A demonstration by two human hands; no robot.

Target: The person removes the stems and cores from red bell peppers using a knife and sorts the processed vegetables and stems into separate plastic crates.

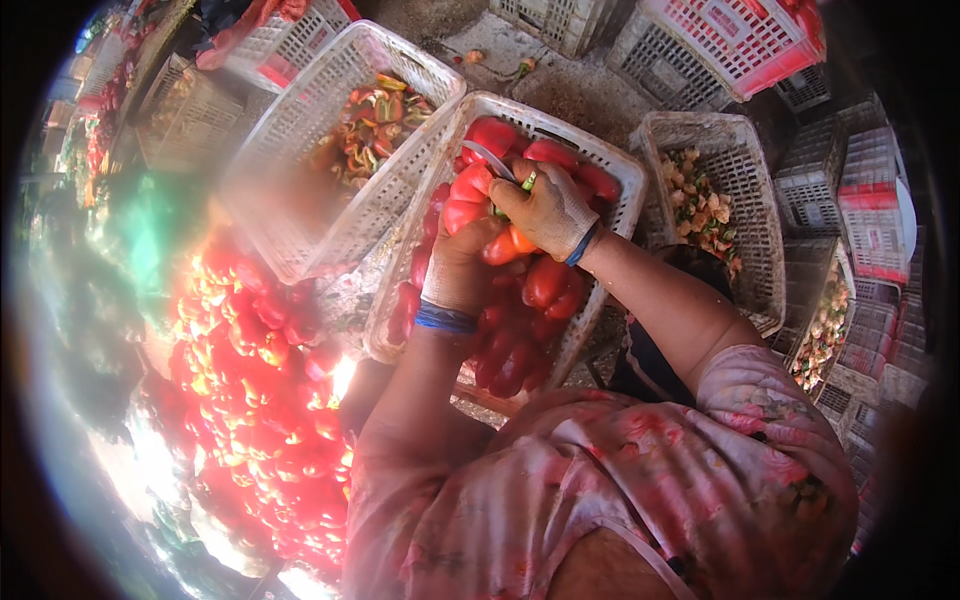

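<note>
Two-handed hold above a white crate [600, 150] of red peppers [510, 362]: the left grip [456, 270], fingers curled, cups the held pepper [470, 188] from below, apparently to steady it; the right grip [552, 212] seems closed on a curved knife [488, 158], a green stem [528, 183] at its thumb; flanking scrap crates [290, 150] stand near, presumably for easy reach

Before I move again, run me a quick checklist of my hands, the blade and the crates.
1. Left hand closed on the red pepper: ok.
2. Curved blade held in right hand: ok, though its handle is hidden.
3. Blade clear of left fingertips: cannot tell; they're partly hidden.
4. Gloves on both hands: ok.
5. Pepper crate beneath both hands: ok.
6. Right-hand scrap crate uncovered: ok.
</note>
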